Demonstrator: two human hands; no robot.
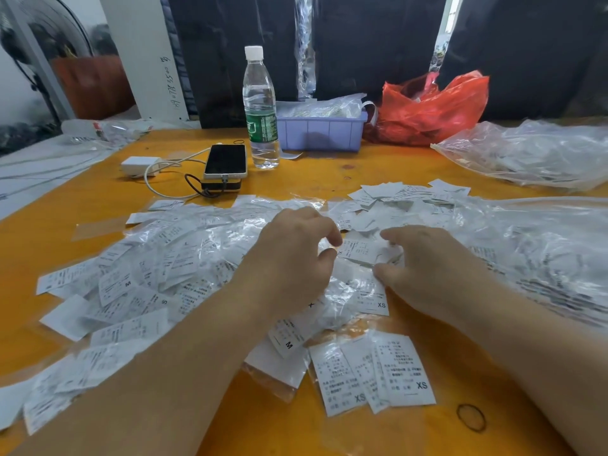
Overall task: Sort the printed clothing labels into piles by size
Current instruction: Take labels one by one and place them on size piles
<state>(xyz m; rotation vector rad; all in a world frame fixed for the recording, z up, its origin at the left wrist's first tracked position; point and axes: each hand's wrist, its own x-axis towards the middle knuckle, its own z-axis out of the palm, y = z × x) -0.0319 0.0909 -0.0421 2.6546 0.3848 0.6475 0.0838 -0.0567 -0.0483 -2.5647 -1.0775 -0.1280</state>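
White printed clothing labels, many in clear sleeves, cover the orange table [329,172]. A broad heap [148,274] showing M, S and L prints spreads out on the left. Three XS labels [371,373] lie fanned at the front. A loose pile [394,199] sits further back. My left hand [289,258] and my right hand [427,268] meet over the middle. Between them is one label [362,251], pinched at its left corner by my left thumb and forefinger and at its crumpled right end by my right ones.
Along the back stand a water bottle [260,106], a phone [226,161] on a power bank with a charger [138,166], a purple bin [322,130] and a red plastic bag [434,106]. Clear bags of labels [533,153] fill the right side. A rubber band [471,417] lies front right.
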